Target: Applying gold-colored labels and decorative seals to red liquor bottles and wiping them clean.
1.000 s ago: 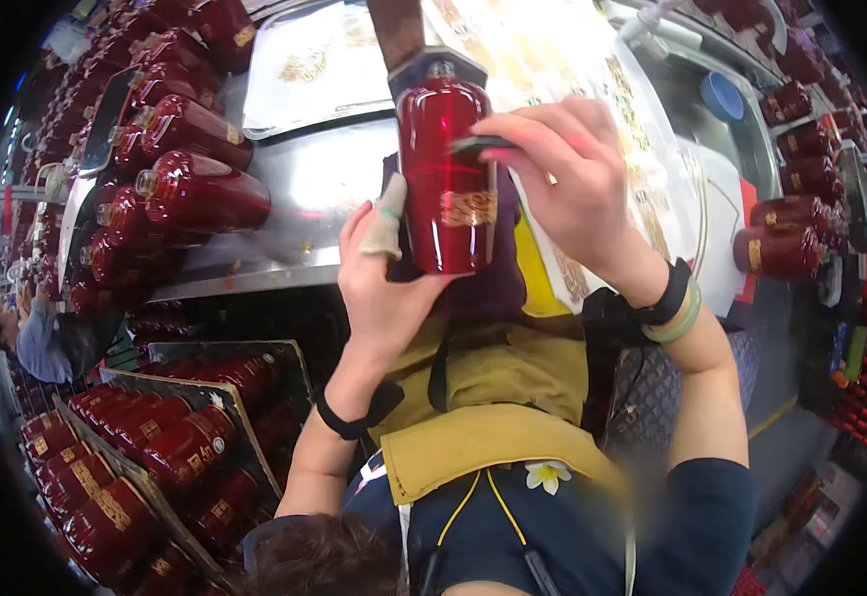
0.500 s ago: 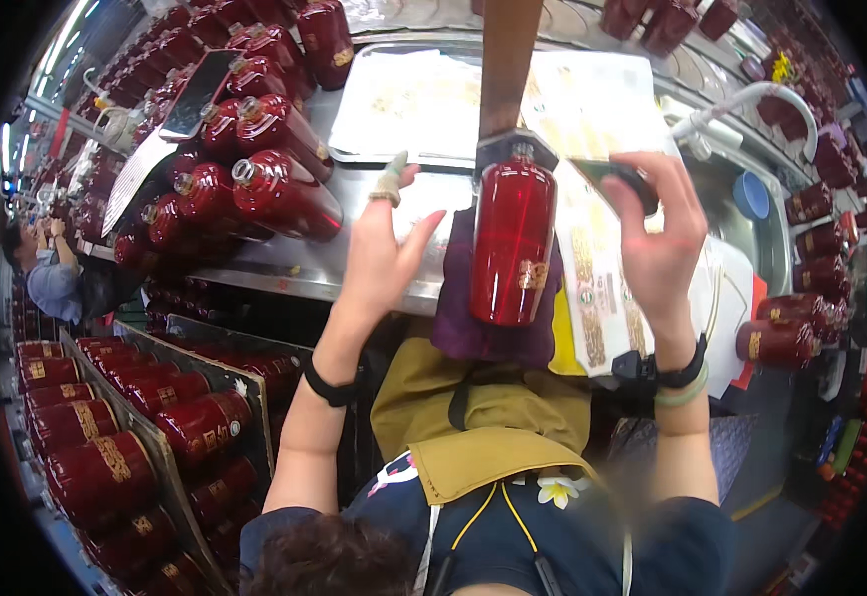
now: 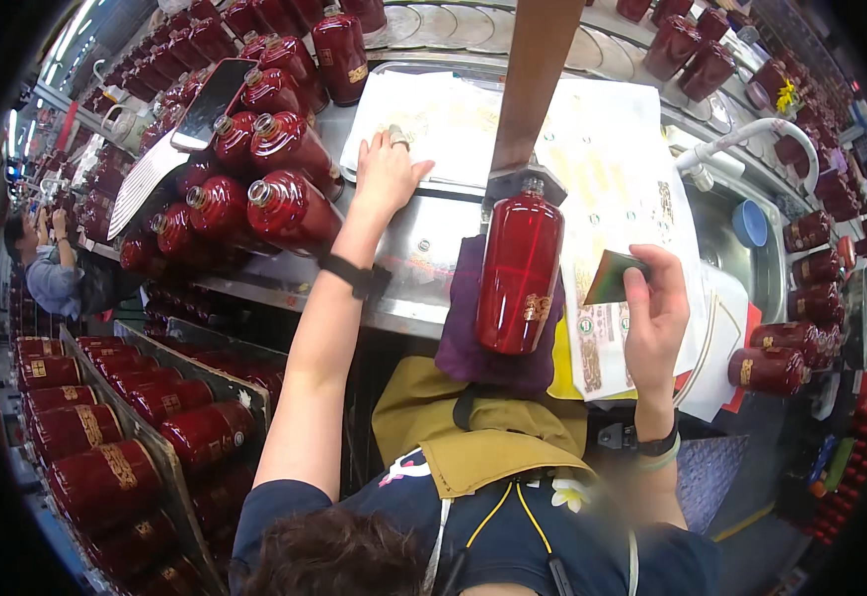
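Observation:
A dark red glossy bottle (image 3: 521, 268) lies in front of me on a purple cloth (image 3: 465, 328), its clear neck against a dark holder at the foot of a wooden post. Gold decoration shows near its base. My left hand (image 3: 389, 177) reaches to a metal tray, fingers stretched over the white printed sheets (image 3: 443, 119) in it, thumb apart. A covering sits on one finger. Between thumb and fingers of my right hand (image 3: 660, 313) is a flat dark green scraper (image 3: 610, 278), held above the printed decal sheets (image 3: 592, 343) right of the bottle.
The wooden post (image 3: 533, 74) rises between the tray and the decal sheets. Several red bottles (image 3: 294, 214) stand on the left with a phone (image 3: 213, 104) on them. A sink with a white faucet (image 3: 751, 134) and blue cup (image 3: 749, 223) is at right. Another person (image 3: 46, 263) works far left.
My left hand has moved forward onto the sheets in the tray. My right hand has drawn back toward me with the scraper, away from the post.

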A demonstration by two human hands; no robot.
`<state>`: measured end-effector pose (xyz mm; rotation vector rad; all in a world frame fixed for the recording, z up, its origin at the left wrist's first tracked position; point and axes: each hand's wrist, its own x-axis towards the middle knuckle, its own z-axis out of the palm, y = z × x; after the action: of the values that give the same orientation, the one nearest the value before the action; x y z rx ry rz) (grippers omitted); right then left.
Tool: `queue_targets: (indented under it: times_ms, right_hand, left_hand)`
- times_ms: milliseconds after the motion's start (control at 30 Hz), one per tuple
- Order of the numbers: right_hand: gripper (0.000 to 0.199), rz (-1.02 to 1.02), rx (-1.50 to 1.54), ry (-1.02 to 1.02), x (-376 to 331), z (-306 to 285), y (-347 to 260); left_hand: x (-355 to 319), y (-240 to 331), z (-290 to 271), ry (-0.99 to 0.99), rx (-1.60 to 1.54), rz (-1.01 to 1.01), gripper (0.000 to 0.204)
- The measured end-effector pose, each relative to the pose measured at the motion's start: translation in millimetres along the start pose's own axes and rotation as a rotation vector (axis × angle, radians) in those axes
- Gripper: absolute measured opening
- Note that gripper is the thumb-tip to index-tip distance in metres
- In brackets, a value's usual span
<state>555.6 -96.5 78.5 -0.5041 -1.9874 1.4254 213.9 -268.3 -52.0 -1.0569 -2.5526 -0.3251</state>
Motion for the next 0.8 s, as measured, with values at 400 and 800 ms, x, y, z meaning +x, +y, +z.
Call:
queue_targets:
  times_ms: [400, 800]
  right_hand:
    - [0.023, 0.088, -0.056, -0.090, -10.3, 9.3, -10.6]
    - [0.049, -0.012, -0.171, -0.118, -24.1, 13.6, 1.9]
  left_hand:
    - [-18.1, -1.2, -23.4, -0.125, -0.096, 0.017, 0.072]
    - [-21.6, 31.8, -56.1, -0.299, 0.067, 0.052, 0.072]
